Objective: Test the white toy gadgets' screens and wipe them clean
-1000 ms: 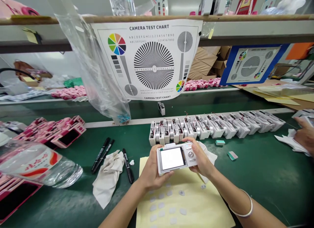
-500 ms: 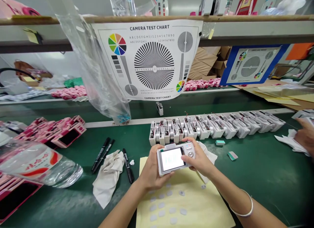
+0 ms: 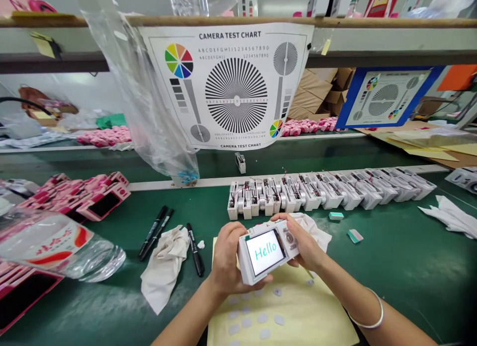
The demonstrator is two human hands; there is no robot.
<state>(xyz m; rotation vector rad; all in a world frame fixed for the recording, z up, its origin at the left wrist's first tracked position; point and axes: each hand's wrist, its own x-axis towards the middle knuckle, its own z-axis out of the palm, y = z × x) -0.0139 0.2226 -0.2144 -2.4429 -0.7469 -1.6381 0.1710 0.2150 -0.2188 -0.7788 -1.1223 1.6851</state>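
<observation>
I hold a small white camera point(image 3: 265, 255) in both hands above a yellow sheet point(image 3: 294, 316) dotted with small grey stickers. Its rear screen is lit and reads "Hello". My left hand point(image 3: 226, 261) wraps round the camera's left end. My right hand point(image 3: 306, 244) grips its right end, thumb resting by the round control dial. A silver bangle sits on my right wrist. The camera is tilted, its right end raised.
A row of several open white camera bodies point(image 3: 328, 192) lies behind my hands. Black markers point(image 3: 156, 232) and a white cloth point(image 3: 164, 266) lie to the left, beside a plastic bottle point(image 3: 63, 249) and pink cameras point(image 3: 82, 197). A camera test chart point(image 3: 234, 83) hangs ahead.
The camera's screen went from blank white to showing "Hello". I tilted the camera and drew it slightly nearer. Another person's hand at the right edge has left the view.
</observation>
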